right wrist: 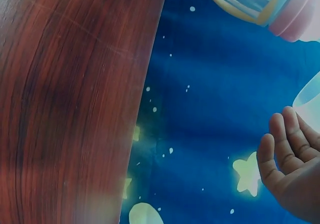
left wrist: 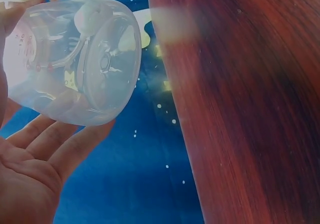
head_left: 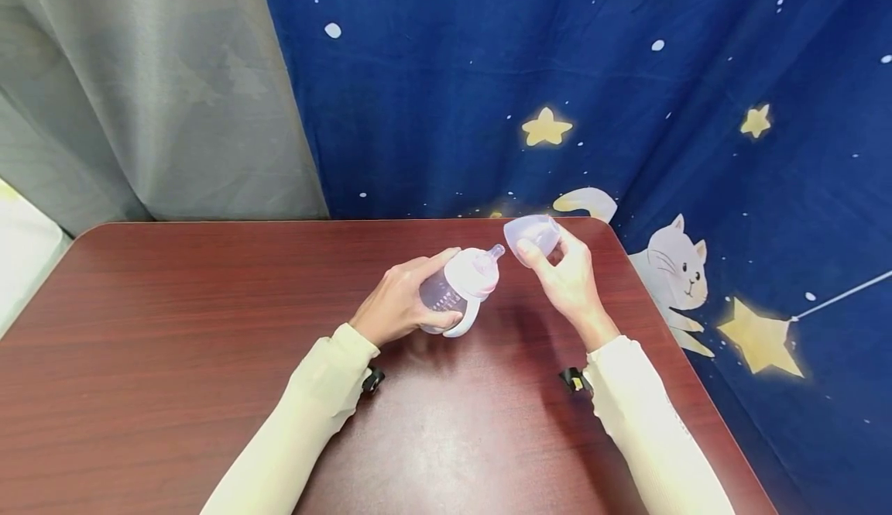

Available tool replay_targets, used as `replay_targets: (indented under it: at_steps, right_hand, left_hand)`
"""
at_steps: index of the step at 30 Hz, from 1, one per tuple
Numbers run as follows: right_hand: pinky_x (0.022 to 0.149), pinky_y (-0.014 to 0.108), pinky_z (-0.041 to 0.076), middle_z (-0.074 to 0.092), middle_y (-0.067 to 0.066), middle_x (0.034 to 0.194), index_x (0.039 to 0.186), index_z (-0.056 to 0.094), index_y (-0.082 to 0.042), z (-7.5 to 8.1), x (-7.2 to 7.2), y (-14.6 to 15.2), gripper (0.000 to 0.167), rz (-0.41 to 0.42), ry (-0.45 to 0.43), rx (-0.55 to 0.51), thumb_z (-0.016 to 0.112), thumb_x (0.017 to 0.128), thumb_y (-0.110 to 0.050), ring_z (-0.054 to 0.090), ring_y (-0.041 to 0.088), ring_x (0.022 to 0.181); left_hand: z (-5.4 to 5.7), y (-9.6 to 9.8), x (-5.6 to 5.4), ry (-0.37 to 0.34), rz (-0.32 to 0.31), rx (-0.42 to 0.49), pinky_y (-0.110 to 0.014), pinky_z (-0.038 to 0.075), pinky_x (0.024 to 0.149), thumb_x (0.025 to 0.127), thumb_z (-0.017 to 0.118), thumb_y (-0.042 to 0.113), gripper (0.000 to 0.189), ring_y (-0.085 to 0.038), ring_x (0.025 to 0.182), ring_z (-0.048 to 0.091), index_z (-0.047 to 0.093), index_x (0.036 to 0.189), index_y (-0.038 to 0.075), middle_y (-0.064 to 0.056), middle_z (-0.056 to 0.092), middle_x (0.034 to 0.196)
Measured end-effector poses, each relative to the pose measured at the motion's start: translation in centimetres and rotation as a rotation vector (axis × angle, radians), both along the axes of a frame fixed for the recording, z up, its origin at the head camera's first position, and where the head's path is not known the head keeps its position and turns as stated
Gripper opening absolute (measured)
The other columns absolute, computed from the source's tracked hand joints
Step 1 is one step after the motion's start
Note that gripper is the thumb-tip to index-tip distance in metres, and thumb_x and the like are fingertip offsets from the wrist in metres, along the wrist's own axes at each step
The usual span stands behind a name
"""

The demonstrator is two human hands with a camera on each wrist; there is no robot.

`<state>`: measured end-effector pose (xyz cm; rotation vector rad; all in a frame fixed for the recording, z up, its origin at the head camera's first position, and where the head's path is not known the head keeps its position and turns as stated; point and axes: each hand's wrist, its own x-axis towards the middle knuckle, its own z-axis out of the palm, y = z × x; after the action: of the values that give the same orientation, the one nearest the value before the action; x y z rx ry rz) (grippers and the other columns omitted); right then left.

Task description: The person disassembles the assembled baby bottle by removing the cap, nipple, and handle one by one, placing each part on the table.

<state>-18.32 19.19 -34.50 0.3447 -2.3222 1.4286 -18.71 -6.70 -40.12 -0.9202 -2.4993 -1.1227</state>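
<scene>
My left hand [head_left: 404,298] grips a clear baby bottle [head_left: 439,296] round its body, tilted so its nipple [head_left: 496,252] points up and to the right. The bottle has a pale pink collar and a white handle [head_left: 470,320]. In the left wrist view the bottle's clear base [left wrist: 112,59] faces the camera, with fingers [left wrist: 80,139] behind it. My right hand [head_left: 567,279] pinches a translucent cap [head_left: 531,236] between thumb and fingers, a short gap from the nipple. Only an edge of the cap [right wrist: 310,102] shows in the right wrist view.
A dark red wooden table [head_left: 209,329] lies below both hands. Behind its far edge hang a blue curtain [head_left: 446,97] with stars and a cat, and a grey curtain [head_left: 174,97] at left. Each wrist wears a small black device [head_left: 573,379].
</scene>
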Motion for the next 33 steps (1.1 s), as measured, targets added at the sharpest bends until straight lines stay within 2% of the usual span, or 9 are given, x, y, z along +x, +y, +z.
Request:
replay_targets:
  at_steps: [2,6,8,12,16,22,27,33]
  right_hand:
    - [0.058,0.018,0.043,0.069,0.015,0.091,0.112,0.068,0.001,-0.9,-0.7,0.8,0.031,-0.022,-0.008,0.026,0.073,0.087,-0.016,0.055,0.007,0.064]
    - [0.057,0.022,0.044,0.068,0.011,0.087,0.111,0.068,-0.004,-1.3,-0.6,1.2,0.034,-0.06,-0.05,0.093,0.074,0.087,-0.027,0.056,0.013,0.063]
    - [0.063,0.026,0.047,0.069,0.01,0.09,0.113,0.068,-0.006,-1.6,-0.5,1.3,0.038,-0.07,-0.083,0.13,0.076,0.086,-0.033,0.059,0.018,0.07]
    - [0.083,0.04,0.05,0.069,0.01,0.108,0.122,0.064,-0.006,-2.3,-0.4,1.4,0.054,-0.077,-0.152,0.239,0.077,0.084,-0.043,0.061,0.024,0.094]
    - [0.091,0.046,0.047,0.065,0.011,0.114,0.125,0.062,-0.007,-3.1,-0.3,1.5,0.062,-0.061,-0.199,0.383,0.075,0.083,-0.05,0.06,0.028,0.102]
    - [0.09,0.049,0.047,0.064,0.006,0.117,0.123,0.063,-0.013,-4.4,-0.1,1.0,0.06,0.003,-0.224,0.56,0.075,0.08,-0.053,0.059,0.027,0.106]
    - [0.089,0.05,0.048,0.063,0.007,0.12,0.122,0.064,-0.011,-5.3,0.2,0.6,0.061,0.035,-0.258,0.638,0.077,0.078,-0.051,0.058,0.027,0.108]
    - [0.084,0.049,0.049,0.064,0.008,0.116,0.12,0.064,-0.01,-6.0,0.3,0.3,0.06,0.052,-0.266,0.705,0.076,0.078,-0.05,0.058,0.027,0.103]
  left_hand:
    - [0.1,0.0,0.0,-0.006,0.008,0.005,-0.037,0.052,0.077,0.068,0.088,0.042,0.087,-0.023,0.094,0.062,0.052,0.145,0.022,-0.006,0.067,0.112]
    - [0.3,0.0,0.2,-0.026,0.019,0.02,-0.039,0.052,0.079,0.068,0.088,0.042,0.088,-0.026,0.097,0.062,0.052,0.145,0.021,-0.007,0.067,0.115]
    - [0.4,0.0,0.3,-0.036,0.023,0.026,-0.04,0.052,0.081,0.068,0.088,0.042,0.089,-0.026,0.1,0.062,0.052,0.146,0.02,-0.006,0.066,0.12]
    - [0.6,0.0,0.5,-0.039,0.028,0.033,-0.041,0.052,0.084,0.068,0.089,0.042,0.089,-0.025,0.105,0.062,0.051,0.145,0.019,-0.005,0.063,0.129]
    - [0.7,0.0,0.7,-0.022,0.029,0.033,-0.04,0.052,0.086,0.068,0.089,0.043,0.089,-0.021,0.105,0.061,0.052,0.145,0.017,-0.003,0.063,0.131]
    - [0.8,0.0,0.7,-0.006,0.031,0.034,-0.04,0.053,0.087,0.069,0.089,0.042,0.088,-0.02,0.105,0.061,0.052,0.144,0.016,-0.004,0.063,0.132]
    - [0.9,0.1,0.8,-0.011,0.035,0.037,-0.04,0.053,0.087,0.068,0.089,0.042,0.088,-0.02,0.105,0.061,0.053,0.144,0.016,-0.004,0.063,0.132]
    - [1.0,0.2,0.8,-0.006,0.035,0.04,-0.04,0.053,0.087,0.069,0.088,0.042,0.087,-0.02,0.105,0.061,0.052,0.144,0.016,-0.004,0.063,0.131]
